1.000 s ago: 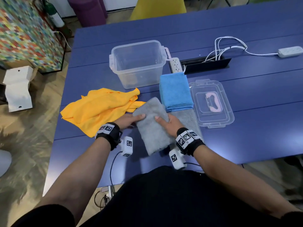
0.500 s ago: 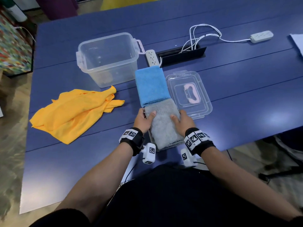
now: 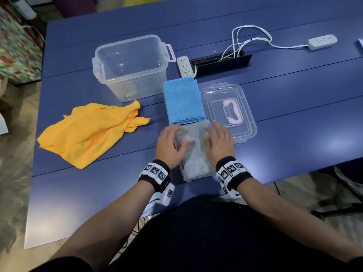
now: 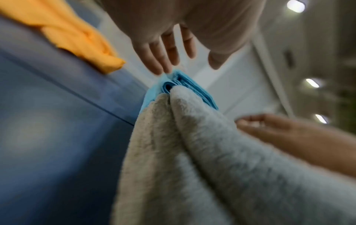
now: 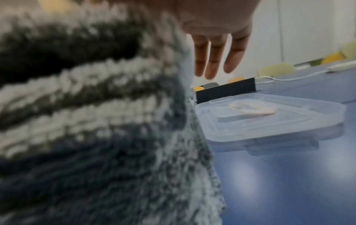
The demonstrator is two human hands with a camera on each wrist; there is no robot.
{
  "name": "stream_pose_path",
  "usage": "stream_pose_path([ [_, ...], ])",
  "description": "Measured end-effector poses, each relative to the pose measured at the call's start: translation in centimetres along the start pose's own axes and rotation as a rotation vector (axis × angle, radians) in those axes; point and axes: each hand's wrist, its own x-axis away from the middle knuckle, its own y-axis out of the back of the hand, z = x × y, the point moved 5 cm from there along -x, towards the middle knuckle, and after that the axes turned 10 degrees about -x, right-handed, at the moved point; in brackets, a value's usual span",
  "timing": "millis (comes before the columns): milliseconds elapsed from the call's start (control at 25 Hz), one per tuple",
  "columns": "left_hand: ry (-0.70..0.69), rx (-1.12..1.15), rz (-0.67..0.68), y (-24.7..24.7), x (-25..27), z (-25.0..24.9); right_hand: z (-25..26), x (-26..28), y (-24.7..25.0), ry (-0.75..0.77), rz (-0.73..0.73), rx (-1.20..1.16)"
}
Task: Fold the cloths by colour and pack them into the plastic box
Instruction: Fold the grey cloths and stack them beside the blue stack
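Hands (image 3: 193, 146) blurred over grey cloth (image 3: 196, 163)

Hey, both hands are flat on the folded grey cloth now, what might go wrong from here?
The grey cloth butts against the blue cloth, so lifting it may drag the blue folds open. It is held only by flat pressing of the left hand and right hand, so it may spring open. The yellow cloth lies unfolded.

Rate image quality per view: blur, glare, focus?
Head view: mostly sharp, motion blur on the left hand and right hand, soft glare on the blue table. Left wrist view: grey cloth soft, ceiling lights blown out. Right wrist view: grey cloth badly out of focus up close, lid clearer.
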Motion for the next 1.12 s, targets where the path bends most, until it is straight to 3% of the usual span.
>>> stream_pose_path([
  [40,-0.151,-0.150,0.177,-1.1,0.6,-0.4,0.4,0.0,-1.4,0.065,0.089,0.021],
  [120,-0.259,-0.386,0.481,-3.2,2.0,0.8,0.1,0.3,-4.3,0.081,0.285,0.055],
  [200,-0.242,-0.486,0.582,-3.9,2.4,2.5,-0.4,0.3,-5.9,0.044,0.326,0.055],
  [400,-0.192,-0.482,0.638,-4.3,1.8,3.4,-0.9,-0.3,-6.7,0.010,0.325,0.009],
  [640,-0.131,-0.359,0.464,-2.7,2.6,3.2,-0.8,0.1,-4.8,-0.021,0.292,0.002],
  [920,-0.188,-0.422,0.671,-3.7,3.2,3.9,-1.4,0.3,-5.7,-0.107,0.347,0.130],
  [1040,-0.199,-0.391,0.685,-2.5,2.9,4.1,-0.7,0.0,-4.4,-0.136,0.333,0.157],
  [1120,-0.144,-0.321,0.637,-0.8,2.6,5.2,0.5,-0.2,-2.8,-0.160,0.219,0.135],
])
